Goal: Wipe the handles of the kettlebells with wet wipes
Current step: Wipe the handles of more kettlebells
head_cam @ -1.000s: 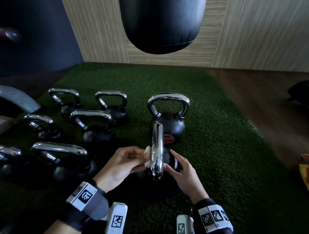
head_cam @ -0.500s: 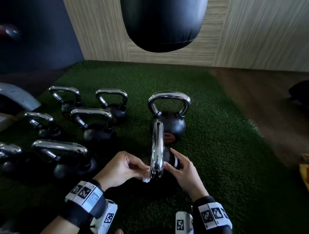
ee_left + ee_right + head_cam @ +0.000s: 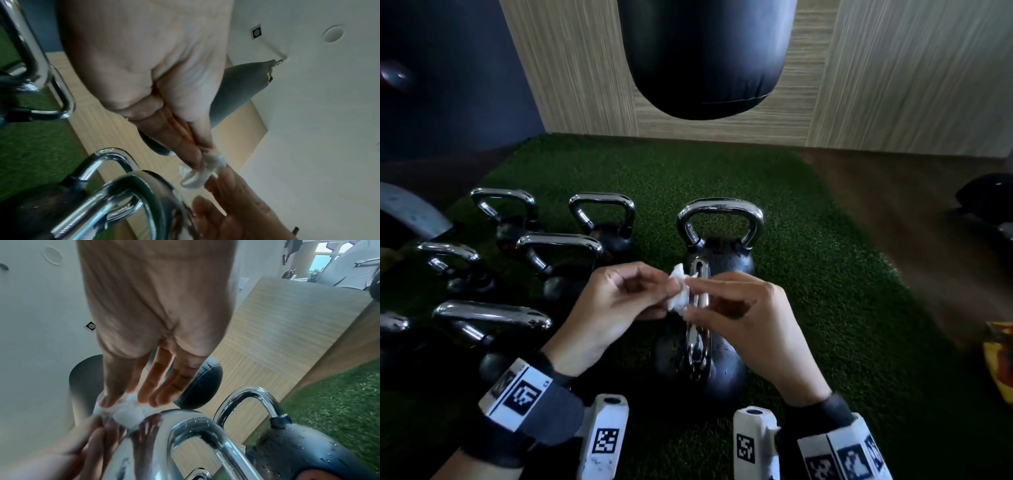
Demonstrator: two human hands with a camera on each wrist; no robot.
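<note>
Above the chrome handle (image 3: 698,308) of the nearest kettlebell (image 3: 705,373), both hands meet at one small crumpled wet wipe (image 3: 678,291). The left hand (image 3: 609,308) pinches the wipe between its thumb and the tips of its fingers, with the other fingers curled in. The right hand (image 3: 750,318) pinches the same wipe from the other side with thumb and forefinger, reaching across the top of the handle. In the left wrist view the wipe (image 3: 205,168) sits at the fingertips (image 3: 191,155) just over the shiny bar (image 3: 131,194), and whether it touches the metal cannot be told. In the right wrist view the white wad (image 3: 127,412) lies between the thumb and the fingers (image 3: 162,389), very close to the curved top of the handle (image 3: 185,431).

The nearest kettlebell stands on the green turf mat (image 3: 808,308), its handle edge-on to the head camera, with small drops on its black body. Just behind it stands a second kettlebell (image 3: 719,240) with its handle facing the camera. To the left, a group of more kettlebells (image 3: 558,260) stands on the same mat. A black punching bag (image 3: 705,54) hangs above, in front of a wood-panelled wall (image 3: 893,75). At the right edge lies a yellow and red packet (image 3: 1000,356), partly out of view.
</note>
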